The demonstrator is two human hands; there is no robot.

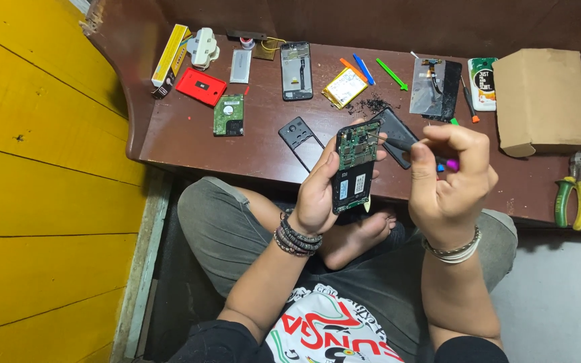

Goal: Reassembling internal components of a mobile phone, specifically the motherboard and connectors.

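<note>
An opened phone (355,168) is shown at the centre of the frame, raised above the lap and just in front of the table (190,138). It is gripped from behind and along its edges by the left hand (319,191), whose fingers are wrapped around the body so that the exposed green board at its upper end is kept facing upward and steady. A thin screwdriver (405,143) is pinched between the thumb and curled fingers of the right hand (448,181); its tip is laid against the upper part of the board, and its purple cap is seen beside the fingers. The phone is tilted toward the head, apparently so that the small parts can be seen.

Loose parts are spread along the table, within reach behind the hands. A dark back cover (300,138) lies just left of the phone, and a dark panel (398,131) lies behind it. In the upper middle, a phone frame (296,70) and a yellow battery (345,87) are laid flat. A green drive board (229,115) and a red case (200,86) lie at upper left. A cardboard box (544,97) stands at upper right, and pliers (572,195) with green and yellow grips rest at the right edge.
</note>
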